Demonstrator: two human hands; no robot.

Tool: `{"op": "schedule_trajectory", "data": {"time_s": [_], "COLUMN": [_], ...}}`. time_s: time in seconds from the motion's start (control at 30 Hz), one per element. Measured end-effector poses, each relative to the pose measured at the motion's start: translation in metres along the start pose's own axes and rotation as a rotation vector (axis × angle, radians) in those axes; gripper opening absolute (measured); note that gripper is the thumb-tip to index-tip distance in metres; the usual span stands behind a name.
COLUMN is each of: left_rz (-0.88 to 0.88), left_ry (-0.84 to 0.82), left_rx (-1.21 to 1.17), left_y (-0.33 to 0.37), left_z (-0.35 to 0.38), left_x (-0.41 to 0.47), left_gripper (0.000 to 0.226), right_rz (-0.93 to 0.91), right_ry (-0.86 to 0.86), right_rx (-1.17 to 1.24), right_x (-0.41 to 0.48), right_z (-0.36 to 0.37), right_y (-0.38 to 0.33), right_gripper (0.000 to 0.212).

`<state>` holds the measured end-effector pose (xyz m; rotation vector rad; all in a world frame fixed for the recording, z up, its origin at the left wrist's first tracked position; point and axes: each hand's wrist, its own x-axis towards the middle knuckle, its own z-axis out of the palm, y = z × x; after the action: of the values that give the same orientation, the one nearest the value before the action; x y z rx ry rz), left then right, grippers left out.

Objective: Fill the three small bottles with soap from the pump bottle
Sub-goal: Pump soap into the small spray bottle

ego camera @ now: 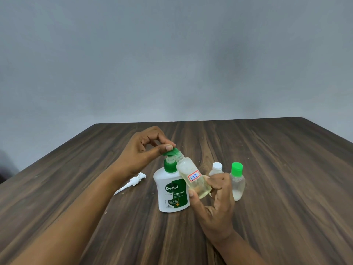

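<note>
Pinching green cap [172,151] in left grip [146,150]; clasping tilted, uncapped small bottle [193,178] in right grip [214,197], seemingly part-filled.

The white pump bottle [170,190] carries a green label reading "Dettol", "ORIGINAL" and "99.99%", its finer print too small to read, while the small clear bottle [193,178] bears a red-bordered sticker handwritten "17D" in blue
</note>
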<state>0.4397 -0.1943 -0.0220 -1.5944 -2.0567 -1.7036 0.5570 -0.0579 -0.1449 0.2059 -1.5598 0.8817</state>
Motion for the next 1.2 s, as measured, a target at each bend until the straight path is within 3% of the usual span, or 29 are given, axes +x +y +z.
{"op": "schedule_trajectory", "data": {"time_s": [0.23,0.37,0.57,0.7,1.0,1.2], "left_rz": [-0.033,-0.016,-0.037,-0.042,-0.019,-0.056], "left_ry": [0.018,0.03,-0.011,0.011,-0.028,0.011], "left_rx": [-0.049,-0.029,-0.115,-0.143,0.024,-0.028], "left_y": [-0.009,-0.007,-0.005,-0.014,0.003,-0.004], "left_z": [0.003,0.004,0.001,0.004,-0.004,0.002], "left_x": [-0.006,-0.006,-0.001,-0.006,0.003,-0.006], "left_gripper": [0.021,0.014,0.023,0.041,0.022,0.016], "right_rz": [-0.008,0.014,0.003,-0.023,-0.001,-0.007], "right_ry": [-0.014,-0.009,-0.012,-0.016,0.001,-0.006], "right_rx": [-0.019,-0.023,-0.002,-0.024,-0.013,-0.025], "right_x": [0.0,0.0,0.001,0.001,0.003,0.001], "right_z": [-0.001,-0.002,0.0,-0.002,0.0,-0.002], "right_y": [-0.001,0.0,-0.001,-0.002,-0.003,0.0], "right_gripper": [0.031,0.031,0.031,0.03,0.032,0.032]}}
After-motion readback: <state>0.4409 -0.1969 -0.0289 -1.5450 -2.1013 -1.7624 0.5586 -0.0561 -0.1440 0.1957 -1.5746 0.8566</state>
